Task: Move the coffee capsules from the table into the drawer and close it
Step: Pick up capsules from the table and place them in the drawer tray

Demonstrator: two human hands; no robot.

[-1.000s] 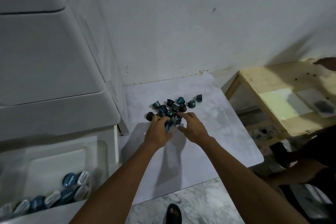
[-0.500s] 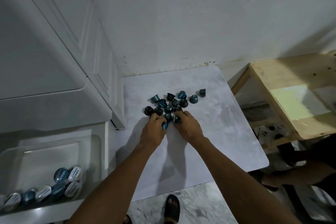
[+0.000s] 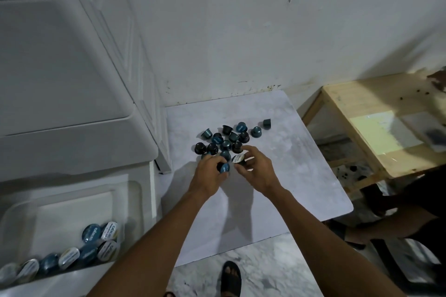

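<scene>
The table (image 3: pixel 277 176) has bare surface in front of, right of and behind the capsules (image 3: pixel 226 138), which cluster near its centre, clear of all edges. The drawer (image 3: pixel 72 202) stands open at lower left, holding a row of capsules along its near wall. Capsules are small blue and black cups. Left hand (image 3: pixel 210 176) grips a blue capsule; right hand (image 3: pixel 257 169) grips a white-lidded one.
</scene>
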